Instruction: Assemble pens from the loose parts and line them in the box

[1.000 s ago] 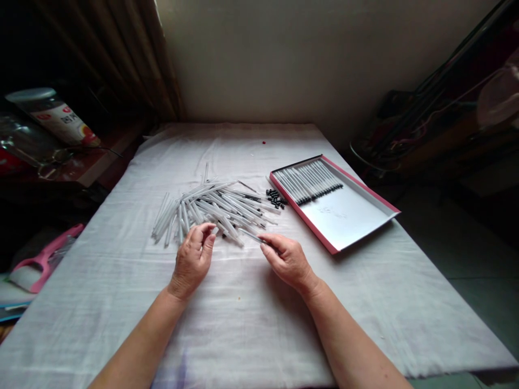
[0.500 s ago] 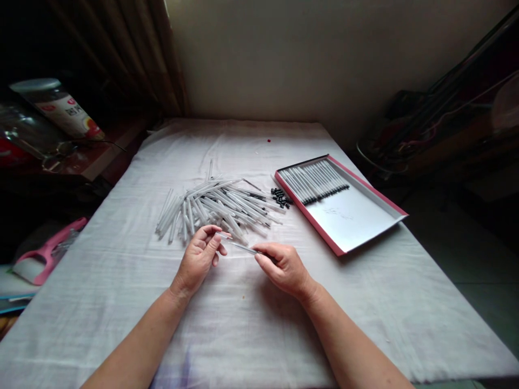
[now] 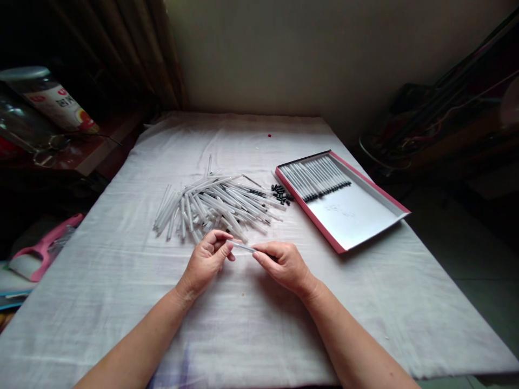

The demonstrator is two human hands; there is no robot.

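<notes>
Between my two hands runs a thin grey pen refill (image 3: 243, 247). My right hand (image 3: 286, 265) pinches one end of it with thumb and fingers. A clear pen barrel (image 3: 230, 241) is pinched in my left hand (image 3: 207, 263), mostly covered by the fingers. The refill's far end meets the barrel at my left fingertips; how far it sits inside is too small to tell. Just beyond my hands lies a loose pile of clear barrels and refills (image 3: 214, 202).
Right of the pile are small black pen plugs (image 3: 281, 193). A shallow red-edged box (image 3: 352, 227) holds a row of black-ended pens (image 3: 316, 178). Pink scissors (image 3: 44, 248) lie at the left edge. A jar (image 3: 57, 102) stands on a side shelf, and a wall rises behind the table.
My left hand has moved right, toward my right hand, and the gap between them is smaller. Less of the refill shows between my fingers. The camera view has shifted slightly.
</notes>
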